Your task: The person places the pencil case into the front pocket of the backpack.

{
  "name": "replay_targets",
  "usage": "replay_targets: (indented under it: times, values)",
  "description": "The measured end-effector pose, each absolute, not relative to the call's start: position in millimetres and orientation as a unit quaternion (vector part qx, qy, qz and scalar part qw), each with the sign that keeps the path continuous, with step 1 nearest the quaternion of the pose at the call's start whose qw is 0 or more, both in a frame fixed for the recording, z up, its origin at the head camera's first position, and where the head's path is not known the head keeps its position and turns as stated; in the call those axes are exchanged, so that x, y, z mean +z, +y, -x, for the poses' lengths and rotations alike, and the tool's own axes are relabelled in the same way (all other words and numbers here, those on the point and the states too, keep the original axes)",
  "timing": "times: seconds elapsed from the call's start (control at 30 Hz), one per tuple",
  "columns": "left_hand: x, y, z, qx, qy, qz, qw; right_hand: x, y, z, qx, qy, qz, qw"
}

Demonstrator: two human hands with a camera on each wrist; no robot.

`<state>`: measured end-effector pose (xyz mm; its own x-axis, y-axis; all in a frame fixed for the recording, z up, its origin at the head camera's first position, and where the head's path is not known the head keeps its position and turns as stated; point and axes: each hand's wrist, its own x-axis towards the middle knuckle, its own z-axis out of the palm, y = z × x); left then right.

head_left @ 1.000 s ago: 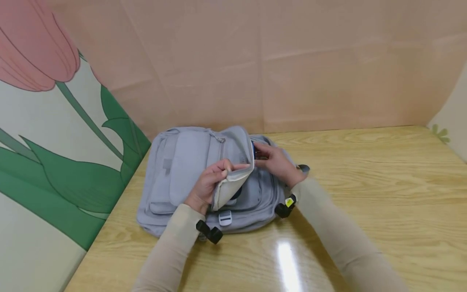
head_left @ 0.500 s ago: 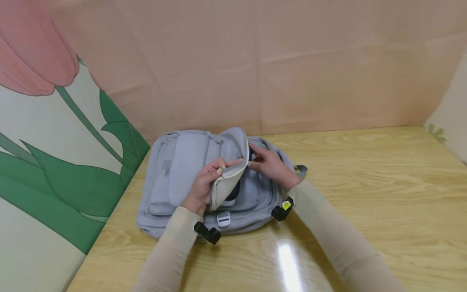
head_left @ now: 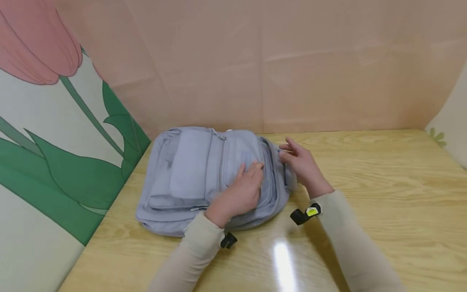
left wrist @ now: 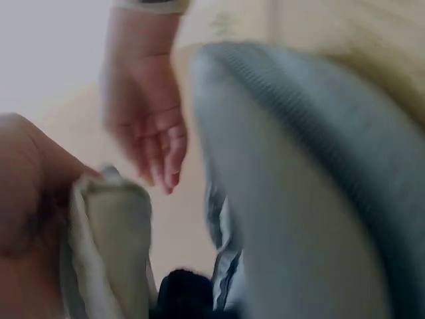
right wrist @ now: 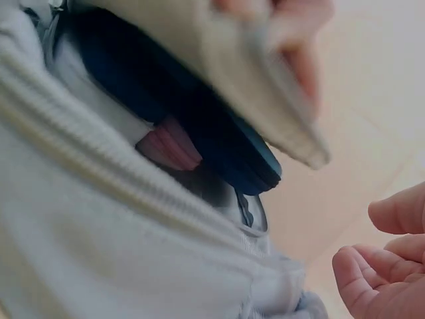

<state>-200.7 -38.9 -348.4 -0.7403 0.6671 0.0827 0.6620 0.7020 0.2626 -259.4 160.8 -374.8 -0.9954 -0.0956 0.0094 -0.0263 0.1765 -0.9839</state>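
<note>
A grey-blue backpack (head_left: 189,166) lies on its back on the table. My left hand (head_left: 242,188) is at its front pocket flap, fingers over the flap's edge. Both wrist views show that flap (right wrist: 239,83) lifted, its pale lining outward, with the left fingers gripping its edge. Inside the pocket, the right wrist view shows a dark blue rounded object (right wrist: 232,149) and a reddish ribbed piece (right wrist: 171,143). My right hand (head_left: 303,166) hovers by the backpack's top end, fingers loosely bent, holding nothing. In the right wrist view its fingers are apart from the bag.
The wood-grain table (head_left: 383,194) extends to the right of and in front of the backpack. Behind it hangs a pinkish-tan sheet (head_left: 292,69). A wall panel with a tulip picture (head_left: 40,162) stands at the left.
The right hand has come out of the pocket opening and moved right. In the head view the raised flap has come down, with the left hand now over it.
</note>
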Motion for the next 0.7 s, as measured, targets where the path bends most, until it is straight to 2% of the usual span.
replay_targets:
  times: [0.13,0.3,0.53,0.7]
  values:
    - [-363,-22,202,-0.018,0.939,-0.343,-0.014,-376,169,252,-0.644,0.764,0.036,0.020]
    - [-377,-20,203,-0.056,0.937,-0.339,-0.065,-377,174,246,-0.640,0.767,0.048,0.026]
    - [-355,-35,206,0.110,0.935,-0.334,-0.041,-345,186,232,-0.531,0.842,0.096,0.015]
    - [-323,-48,209,0.189,0.926,-0.311,-0.103,-309,191,221,-0.394,0.903,0.169,-0.033]
